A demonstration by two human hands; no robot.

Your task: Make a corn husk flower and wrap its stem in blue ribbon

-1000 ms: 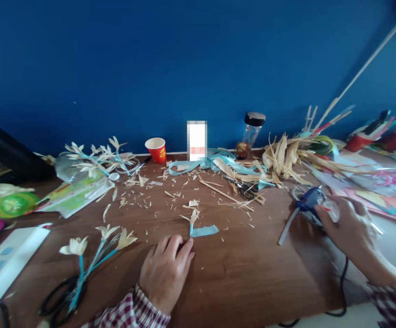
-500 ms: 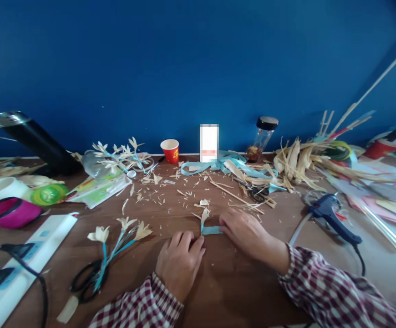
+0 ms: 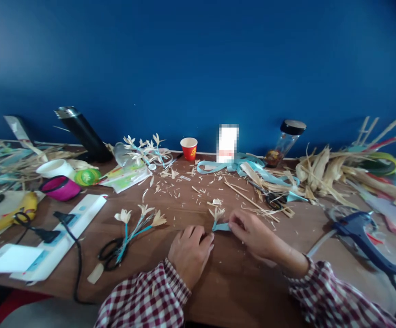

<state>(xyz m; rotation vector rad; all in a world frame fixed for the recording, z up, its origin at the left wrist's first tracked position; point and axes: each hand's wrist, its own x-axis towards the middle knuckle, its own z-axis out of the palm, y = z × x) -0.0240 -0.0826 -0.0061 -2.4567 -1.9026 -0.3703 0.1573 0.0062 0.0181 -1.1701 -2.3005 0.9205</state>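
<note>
My left hand rests on the table with its fingers together, the thumb and index tips closed on the stem end of a small corn husk flower. The flower's pale petals point away from me. From its stem a light blue paper strip runs to the right. My right hand pinches the far end of this strip between thumb and fingers. To the left, several finished-looking flowers with blue-wrapped stems lie across black-handled scissors.
A blue glue gun lies at the right, a white power strip at the left. Husk scraps, blue ribbon, a red paper cup, a glass bottle and a black flask stand or lie along the blue wall.
The view has turned left, so everything sits farther right in the picture. My right hand has rolled a little on the strip's end; my left hand stays at the flower's stem.
</note>
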